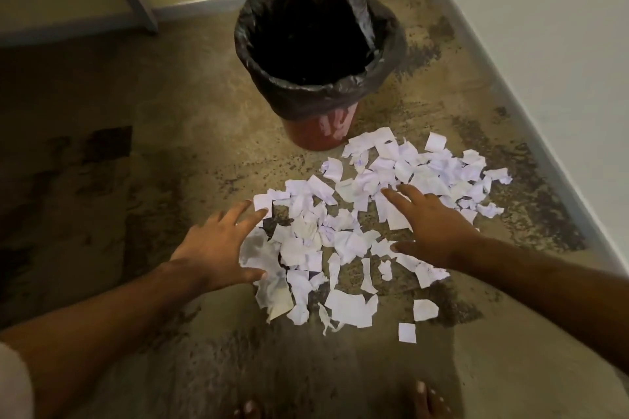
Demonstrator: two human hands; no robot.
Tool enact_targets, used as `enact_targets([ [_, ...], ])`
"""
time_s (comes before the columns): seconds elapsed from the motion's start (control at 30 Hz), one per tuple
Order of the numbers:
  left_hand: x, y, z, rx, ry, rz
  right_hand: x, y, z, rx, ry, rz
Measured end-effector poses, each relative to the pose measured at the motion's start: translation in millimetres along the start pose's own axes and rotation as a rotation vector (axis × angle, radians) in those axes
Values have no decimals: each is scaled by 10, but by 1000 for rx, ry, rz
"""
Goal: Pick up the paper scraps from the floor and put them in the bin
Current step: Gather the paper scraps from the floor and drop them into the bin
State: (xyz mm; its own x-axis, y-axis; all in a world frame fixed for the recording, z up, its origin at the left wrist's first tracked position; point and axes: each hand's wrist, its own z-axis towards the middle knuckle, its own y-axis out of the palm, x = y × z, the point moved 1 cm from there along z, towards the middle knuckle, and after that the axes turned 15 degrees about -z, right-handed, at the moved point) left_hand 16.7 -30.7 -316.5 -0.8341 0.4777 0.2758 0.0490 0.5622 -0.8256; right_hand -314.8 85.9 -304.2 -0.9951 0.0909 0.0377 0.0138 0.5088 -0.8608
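Red bin [318, 136], black liner [316, 44], inside too dark to read. Left hand [218, 245] and right hand [432, 224] spread flat, fingers released, over paper scraps [340, 231] on stained concrete floor [170, 163].

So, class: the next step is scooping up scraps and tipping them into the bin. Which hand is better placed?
Probably the right hand: it lies spread on the scraps nearer the bin. The left hand only touches the pile's near-left edge, farther from it.

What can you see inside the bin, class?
Inside the bin only its black liner bag shows, folded over the rim. The bottom is too dark to tell whether scraps lie there. The paper scraps visible are all on the floor.
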Motion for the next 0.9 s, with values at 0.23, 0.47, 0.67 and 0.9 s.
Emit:
enact_targets([
  [0.23,-269,654,743,-95,-42,-76,-27,589,819,1,-63,83],
  [0.47,-310,1034,1194,-84,-120,-336,-325,960,1285,-28,-114,149],
  [0.67,-95,1466,1210,-80,-96,-364,-600,1297,1456,-67,-186,82],
  [0.9,84,1580,1343,17,-27,-368,-665,1527,1537,86,-219,75],
])
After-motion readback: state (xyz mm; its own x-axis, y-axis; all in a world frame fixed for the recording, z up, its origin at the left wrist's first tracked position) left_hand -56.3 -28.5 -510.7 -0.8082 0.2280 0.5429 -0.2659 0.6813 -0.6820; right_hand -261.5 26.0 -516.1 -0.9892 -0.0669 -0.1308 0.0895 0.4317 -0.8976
